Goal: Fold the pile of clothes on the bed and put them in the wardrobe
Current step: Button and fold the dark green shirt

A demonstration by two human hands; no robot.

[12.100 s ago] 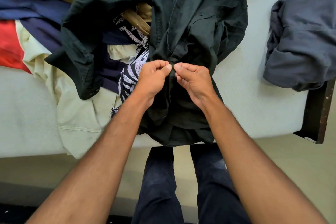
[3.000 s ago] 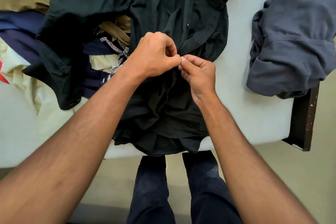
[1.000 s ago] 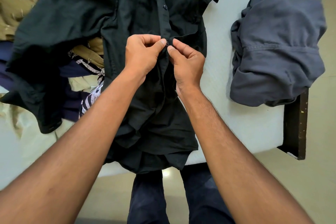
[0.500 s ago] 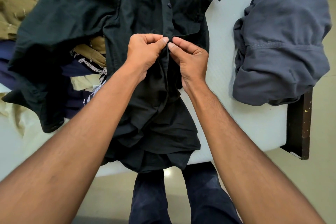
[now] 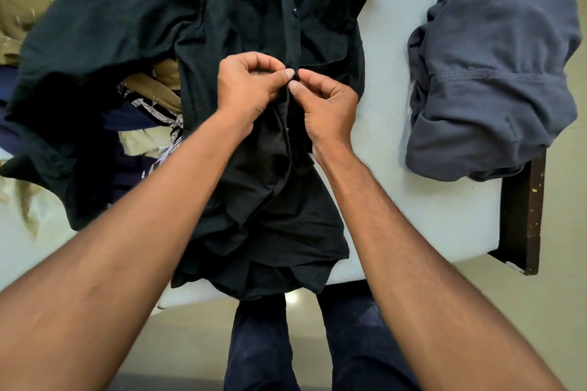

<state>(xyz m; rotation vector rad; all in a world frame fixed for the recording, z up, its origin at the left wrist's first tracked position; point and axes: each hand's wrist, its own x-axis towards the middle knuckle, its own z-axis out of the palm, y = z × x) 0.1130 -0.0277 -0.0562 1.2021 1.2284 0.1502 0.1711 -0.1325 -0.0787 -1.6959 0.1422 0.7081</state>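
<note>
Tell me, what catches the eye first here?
The left hand and right hand meet at the centre, pinching the front edge of a black shirt lying on the bed. A crumpled grey garment lies apart at the right; a pile of other clothes sits at the left.

matt cloth shirt [image 5: 254, 9], soft grey garment [image 5: 492, 79]; bedframe [image 5: 521, 216] perhaps wood

Single head-worn wide-angle view, facing forward and steeply down.
Looks from above near edge of bed [image 5: 428, 216]; close in, lower half filled by both forearms [image 5: 158, 232]; centred on left hand [image 5: 247, 89] and right hand [image 5: 327, 111] at black shirt [image 5: 270, 200]; takes in legs [image 5: 260, 343] and floor [image 5: 524, 311] at bottom, grey garment [image 5: 492, 79] at right margin.
</note>
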